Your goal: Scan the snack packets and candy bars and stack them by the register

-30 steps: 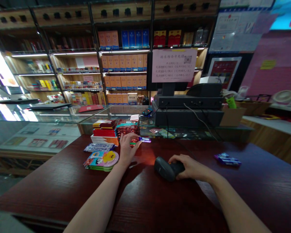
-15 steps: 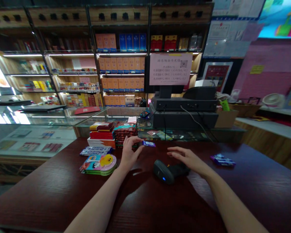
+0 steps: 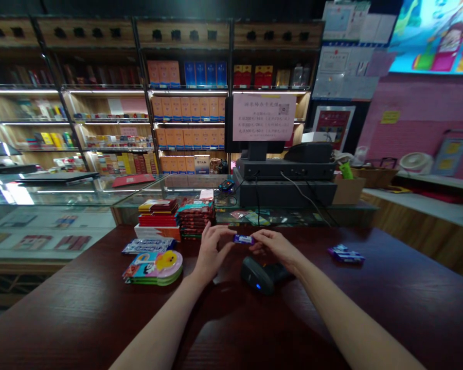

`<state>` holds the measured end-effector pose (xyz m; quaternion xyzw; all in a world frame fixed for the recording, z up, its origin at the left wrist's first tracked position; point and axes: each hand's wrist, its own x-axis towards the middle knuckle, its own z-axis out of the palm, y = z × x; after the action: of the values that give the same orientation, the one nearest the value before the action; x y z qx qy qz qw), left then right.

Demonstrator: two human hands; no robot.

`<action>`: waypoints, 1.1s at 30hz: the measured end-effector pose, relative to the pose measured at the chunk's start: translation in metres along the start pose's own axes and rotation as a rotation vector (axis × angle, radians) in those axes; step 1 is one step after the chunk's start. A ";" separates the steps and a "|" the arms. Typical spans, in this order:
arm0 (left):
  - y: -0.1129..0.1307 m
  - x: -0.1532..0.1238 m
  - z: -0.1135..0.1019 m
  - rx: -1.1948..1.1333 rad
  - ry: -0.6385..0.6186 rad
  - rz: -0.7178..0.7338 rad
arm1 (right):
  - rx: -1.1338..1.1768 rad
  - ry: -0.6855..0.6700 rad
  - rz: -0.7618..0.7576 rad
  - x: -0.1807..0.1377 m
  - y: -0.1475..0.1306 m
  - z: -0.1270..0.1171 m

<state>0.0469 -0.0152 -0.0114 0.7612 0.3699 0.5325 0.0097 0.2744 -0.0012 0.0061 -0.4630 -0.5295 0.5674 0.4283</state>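
A small purple-wrapped candy bar (image 3: 243, 239) is held above the dark wooden counter (image 3: 224, 329). My left hand (image 3: 212, 252) pinches its left end between thumb and fingers. At the bar's right end, my right hand (image 3: 275, 247) has its thumb and fingertips closed on it too. Below the hands lies a black barcode scanner (image 3: 257, 276) with a blue light on; its handle is partly under my right hand. Several more purple-wrapped bars (image 3: 346, 254) rest in a small heap off to the right.
On the left stand red packets (image 3: 158, 216), a stack of brown-red packets (image 3: 196, 218), blue-and-white packs (image 3: 148, 245) and colourful children's booklets (image 3: 154, 267). Behind the counter are a glass case (image 3: 173, 182), a monitor with a pink sign (image 3: 261, 117) and a cardboard box (image 3: 349, 190).
My right hand has moved left and closed on the right end of the candy bar, which was in my left hand alone. The view has shifted slightly.
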 end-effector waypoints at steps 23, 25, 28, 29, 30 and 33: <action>-0.029 0.027 -0.033 0.191 -0.249 0.012 | -0.224 0.092 -0.433 0.009 -0.008 0.029; -0.033 0.031 -0.046 0.217 -0.327 0.050 | -0.264 0.050 -0.472 0.010 -0.010 0.035; -0.038 0.034 -0.064 0.242 -0.405 0.085 | -0.354 0.007 -0.513 0.015 -0.011 0.046; -0.039 0.035 -0.069 0.250 -0.413 0.094 | -0.384 -0.007 -0.515 0.017 -0.011 0.049; -0.041 0.035 -0.074 0.258 -0.415 0.103 | -0.413 -0.018 -0.508 0.019 -0.011 0.054; -0.048 0.035 -0.087 0.298 -0.412 0.107 | -0.548 -0.037 -0.458 0.023 -0.014 0.069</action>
<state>-0.0454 0.0069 0.0346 0.8651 0.3938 0.3055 -0.0556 0.2016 0.0084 0.0187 -0.4196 -0.7598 0.3019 0.3943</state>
